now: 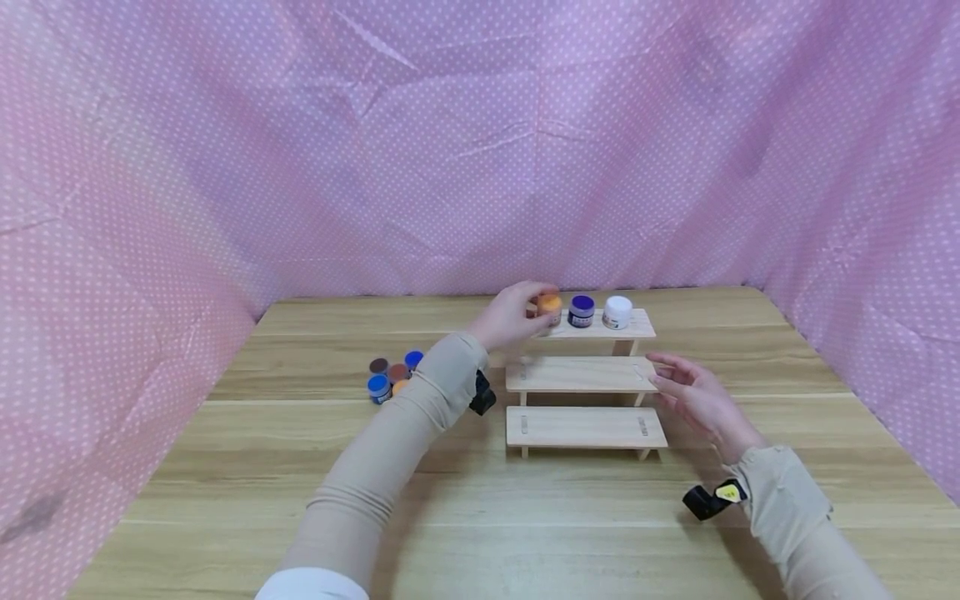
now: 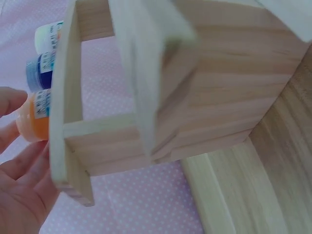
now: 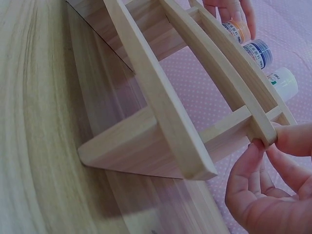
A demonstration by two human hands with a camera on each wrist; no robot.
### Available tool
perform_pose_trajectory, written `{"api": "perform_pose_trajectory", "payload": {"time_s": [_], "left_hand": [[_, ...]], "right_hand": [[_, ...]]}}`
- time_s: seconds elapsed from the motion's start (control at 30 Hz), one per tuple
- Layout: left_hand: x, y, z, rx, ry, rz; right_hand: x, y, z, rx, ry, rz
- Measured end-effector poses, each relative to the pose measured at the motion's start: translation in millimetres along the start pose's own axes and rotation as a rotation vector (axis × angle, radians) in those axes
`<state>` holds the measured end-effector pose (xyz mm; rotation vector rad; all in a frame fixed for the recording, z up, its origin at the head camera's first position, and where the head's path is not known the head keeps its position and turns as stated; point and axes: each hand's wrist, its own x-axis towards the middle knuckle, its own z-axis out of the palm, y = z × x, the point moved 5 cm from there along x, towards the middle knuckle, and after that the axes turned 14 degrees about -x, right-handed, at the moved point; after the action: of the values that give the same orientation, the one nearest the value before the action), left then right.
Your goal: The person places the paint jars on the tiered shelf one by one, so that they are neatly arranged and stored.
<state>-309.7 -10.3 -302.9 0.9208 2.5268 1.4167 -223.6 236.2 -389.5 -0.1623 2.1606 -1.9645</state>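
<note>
A three-tier wooden display rack (image 1: 577,375) stands on the table. On its top board are an orange paint jar (image 1: 550,303), a dark purple-blue paint jar (image 1: 581,312) and a white paint jar (image 1: 617,312), in a row. My left hand (image 1: 512,318) holds the orange jar at the left end of that board, with fingers and thumb round its sides, as the left wrist view also shows. Lower on the right, my right hand (image 1: 697,398) pinches the right end of the middle board between thumb and fingers; the right wrist view shows this grip (image 3: 265,146) at the board's corner.
Left of the rack, several more jars stand in a cluster on the table (image 1: 225,467), among them a blue jar (image 1: 379,388) and a brown-lidded jar (image 1: 397,372). My left forearm partly hides them. A pink dotted cloth (image 1: 480,167) hangs behind and at both sides.
</note>
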Motion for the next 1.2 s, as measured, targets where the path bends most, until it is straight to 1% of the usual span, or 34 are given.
{"api": "perform_pose_trajectory", "payload": {"time_s": [0.1, 0.27, 0.4, 0.53, 0.67, 0.9, 1.03, 1.2], "left_hand": [[-0.1, 1.3, -2.7, 0.018, 0.009, 0.021], [-3.2, 1.3, -6.1, 0.023, 0.034, 0.027], [-8.4, 0.5, -11.5, 0.025, 0.107, 0.021], [-14.7, 0.9, -17.0, 0.026, 0.161, 0.025], [-21.6, 0.5, -20.6, 0.009, 0.175, 0.046], [-36.6, -3.0, -26.7, 0.006, 0.178, 0.084], [-45.4, -3.2, -30.2, 0.01, 0.193, 0.107], [-57.9, -2.9, -34.4, 0.019, 0.201, 0.095]], "right_hand": [[0.4, 0.7, 0.8, 0.006, 0.0, -0.001], [1.1, 1.9, 0.6, -0.016, 0.006, 0.005], [1.7, 2.0, 0.1, -0.038, 0.01, 0.007], [2.1, 2.1, -0.1, 0.009, 0.015, -0.002], [2.4, 2.3, 0.0, 0.046, 0.016, -0.006], [2.3, 0.1, 0.0, 0.054, 0.018, 0.017], [1.8, 0.0, -0.1, 0.046, 0.019, 0.022], [0.8, 2.9, -0.3, 0.011, 0.024, 0.026]]}}
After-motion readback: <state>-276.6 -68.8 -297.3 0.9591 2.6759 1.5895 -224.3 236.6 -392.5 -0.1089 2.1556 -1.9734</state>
